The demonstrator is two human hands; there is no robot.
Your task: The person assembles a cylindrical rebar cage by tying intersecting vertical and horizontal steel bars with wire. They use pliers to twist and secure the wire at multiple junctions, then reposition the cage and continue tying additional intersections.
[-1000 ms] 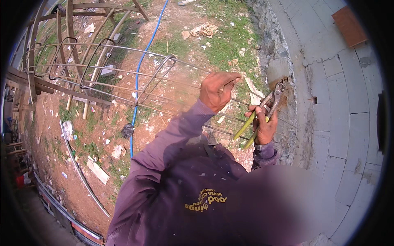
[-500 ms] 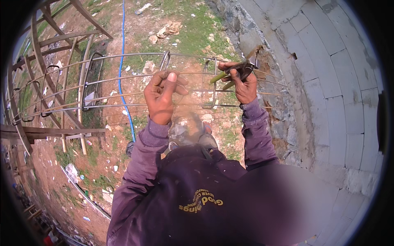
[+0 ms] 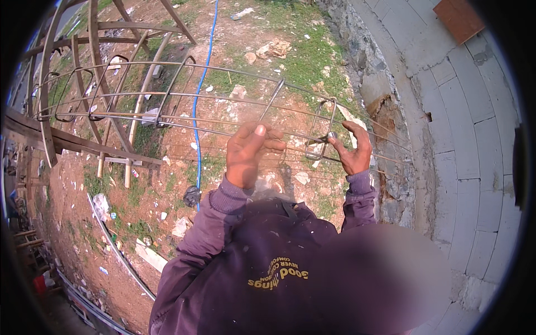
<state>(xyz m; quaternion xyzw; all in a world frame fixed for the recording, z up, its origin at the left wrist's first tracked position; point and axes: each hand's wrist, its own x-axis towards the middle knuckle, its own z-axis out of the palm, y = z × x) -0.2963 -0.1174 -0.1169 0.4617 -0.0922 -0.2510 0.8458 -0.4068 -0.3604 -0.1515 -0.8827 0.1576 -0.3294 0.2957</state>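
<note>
Over the rebar cage | left hand grips one bar | right hand pinches one stirrup (rectangular)

A blue hose runs across the dirt and patchy grass, past scattered stones. Wooden trestles stand left; a grey block wall curves right.

A single head-worn fisheye view looks steeply down from above the person's chest, close over the rebar cage, which spans the upper half. Beyond the cage lies dirt ground far below; right of the cage curves a block wall. Edges bend toward the rim.
</note>
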